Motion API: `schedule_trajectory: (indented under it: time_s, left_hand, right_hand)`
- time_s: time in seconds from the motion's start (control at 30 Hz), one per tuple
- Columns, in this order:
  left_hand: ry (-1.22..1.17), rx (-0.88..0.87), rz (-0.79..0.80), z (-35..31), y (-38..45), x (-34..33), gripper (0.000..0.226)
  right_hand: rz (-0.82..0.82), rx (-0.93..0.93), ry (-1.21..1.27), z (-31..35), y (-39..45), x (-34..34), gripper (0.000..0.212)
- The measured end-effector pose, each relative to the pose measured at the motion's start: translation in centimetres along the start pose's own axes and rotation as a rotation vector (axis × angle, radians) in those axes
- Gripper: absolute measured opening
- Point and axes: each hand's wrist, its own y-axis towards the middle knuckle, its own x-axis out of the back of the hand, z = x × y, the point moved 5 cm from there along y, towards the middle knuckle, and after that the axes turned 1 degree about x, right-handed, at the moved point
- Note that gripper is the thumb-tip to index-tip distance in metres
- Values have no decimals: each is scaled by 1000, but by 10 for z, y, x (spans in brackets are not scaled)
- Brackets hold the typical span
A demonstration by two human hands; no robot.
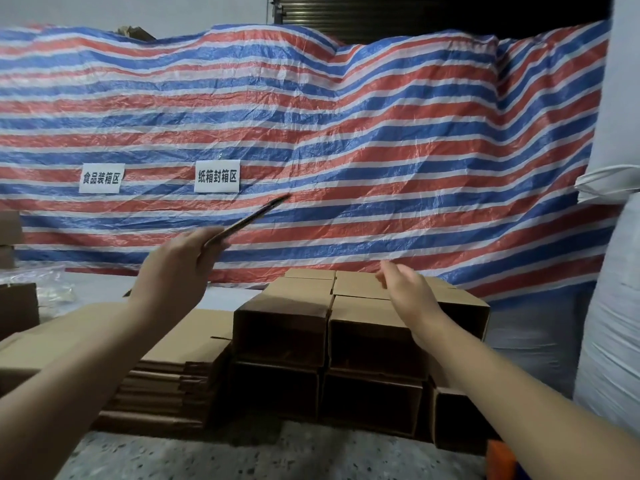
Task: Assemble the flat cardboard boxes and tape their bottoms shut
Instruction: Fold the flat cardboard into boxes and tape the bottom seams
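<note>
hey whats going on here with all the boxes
A person is putting cardboard boxes together. Their left hand holds a flat cardboard blank edge-on in the air, while the right hand hovers open above a stack of assembled boxes lying on their sides. A pile of flat blanks sits left of the stack, in front of a striped tarp.

Striped red, white and blue tarpaulin [346, 133] across the background, bearing two white paper signs [217, 176] [101, 178]. White bulk sack [609, 306] at right. Speckled floor [277, 459] below. Dark roller shutter [433, 12] above.
</note>
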Motion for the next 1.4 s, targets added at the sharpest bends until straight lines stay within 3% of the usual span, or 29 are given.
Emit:
schedule_trajectory:
  time_s: [0.13, 0.2, 0.33, 0.5, 0.6, 0.73, 0.83, 1.07, 1.2, 1.4]
  left_hand:
    - [-130, -135, -84, -57, 29, 29, 31]
    - [-252, -113, -91, -76, 38, 40, 31]
    - [-476, 18, -40, -93, 48, 47, 15]
    - [-887, 258, 295, -101, 40, 27, 35]
    - [-1001, 436, 300, -99, 29, 9, 33]
    - [-1024, 726, 193, -94, 8, -15, 40]
    - [-1052, 843, 138, -98, -7, -27, 34]
    - [-999, 881, 174, -113, -53, -44, 32]
    - [-989, 921, 273, -115, -93, -57, 33]
    - [-945, 979, 288, -119, -134, -72, 27]
  right_hand:
    - [44, 43, 222, 36, 11, 14, 39]
    - [47, 101, 296, 54, 17, 26, 36]
    - [-36, 227, 326, 89, 16, 61, 40]
    - [-49, 272, 277, 93, 0, 98, 57]
    - [-74, 240, 299, 78, -13, 113, 47]
    - [0, 146, 309, 53, -31, 119, 48]
    - [104, 95, 309, 38, -44, 120, 49]
    - [323, -127, 305, -9, -77, 107, 56]
    - [291, -207, 295, -46, -102, 96, 56]
    - [273, -273, 308, -84, -129, 79, 45]
